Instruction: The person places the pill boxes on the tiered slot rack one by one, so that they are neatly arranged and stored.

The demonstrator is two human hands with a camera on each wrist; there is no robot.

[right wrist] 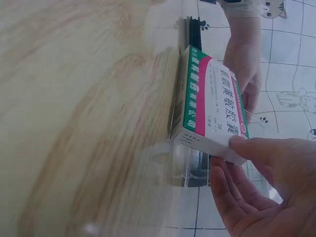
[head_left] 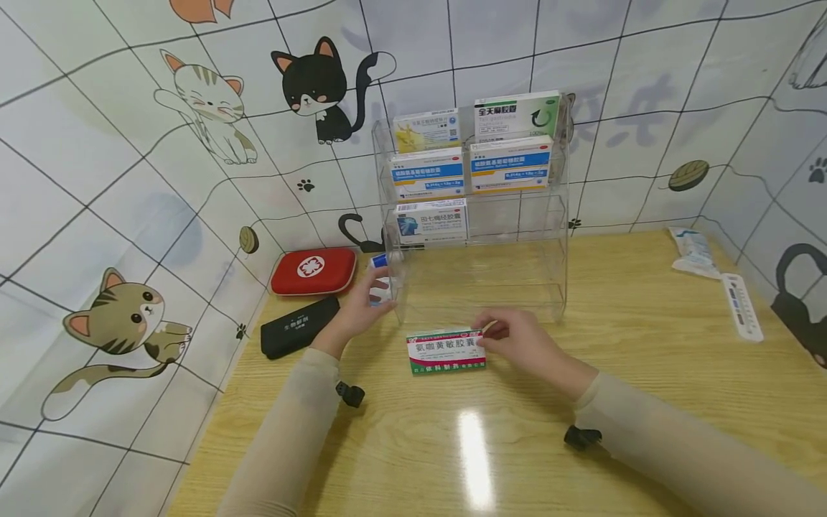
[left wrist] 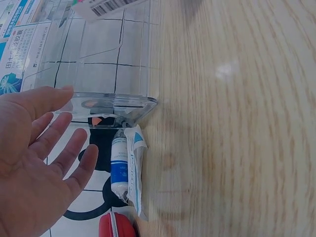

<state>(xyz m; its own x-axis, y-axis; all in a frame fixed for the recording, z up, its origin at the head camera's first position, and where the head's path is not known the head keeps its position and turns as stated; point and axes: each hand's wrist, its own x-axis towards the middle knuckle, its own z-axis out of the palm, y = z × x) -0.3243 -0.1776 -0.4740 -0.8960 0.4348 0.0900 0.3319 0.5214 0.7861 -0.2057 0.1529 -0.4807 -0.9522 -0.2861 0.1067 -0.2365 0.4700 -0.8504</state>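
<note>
A white, green and magenta medicine box (head_left: 446, 352) is pinched at its right end by my right hand (head_left: 517, 341). In the right wrist view, the thumb lies on the printed face of the box (right wrist: 212, 98) and the fingers are behind it. A clear acrylic tiered rack (head_left: 478, 287) stands behind the box. My left hand (head_left: 355, 309) is at the rack's lower left side. Its fingers are spread and hold nothing in the left wrist view, where the thumb is close to the rack's edge (left wrist: 118, 98); contact there I cannot tell.
Several medicine boxes stand on the rack's upper tiers, including a Tianqi-style white box (head_left: 431, 221). To the left lie a red case (head_left: 314, 271), a black pouch (head_left: 300, 327) and a blue-and-white bottle (left wrist: 119, 165) beside a packet (left wrist: 135, 168). At right are a packet (head_left: 694, 253) and a white strip (head_left: 741, 307).
</note>
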